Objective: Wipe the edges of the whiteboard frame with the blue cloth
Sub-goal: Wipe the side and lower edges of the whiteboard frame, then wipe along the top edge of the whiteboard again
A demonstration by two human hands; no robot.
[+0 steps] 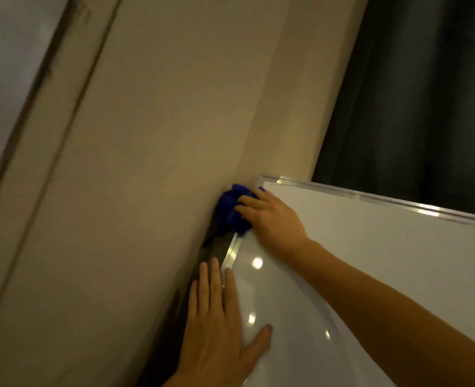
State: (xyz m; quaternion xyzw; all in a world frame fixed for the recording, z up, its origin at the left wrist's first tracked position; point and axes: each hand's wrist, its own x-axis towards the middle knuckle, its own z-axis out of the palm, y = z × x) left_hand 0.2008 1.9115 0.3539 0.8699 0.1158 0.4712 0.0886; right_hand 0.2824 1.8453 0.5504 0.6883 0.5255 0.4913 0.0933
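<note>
A whiteboard (370, 261) with a silver metal frame (232, 254) leans against a beige wall, its top left corner near the picture's middle. My right hand (272, 219) presses a bunched blue cloth (232, 209) against the frame's left edge, just below that corner. Lower down, my left hand (216, 325) lies flat with fingers spread over the same left edge, its thumb on the white surface. The cloth hides the stretch of frame beneath it.
The beige wall (147, 163) fills the left and middle. A dark curtain (426, 93) hangs behind the board's top edge at the right. A grey door or window frame (35, 121) runs down the far left. A dark gap shows between board and wall.
</note>
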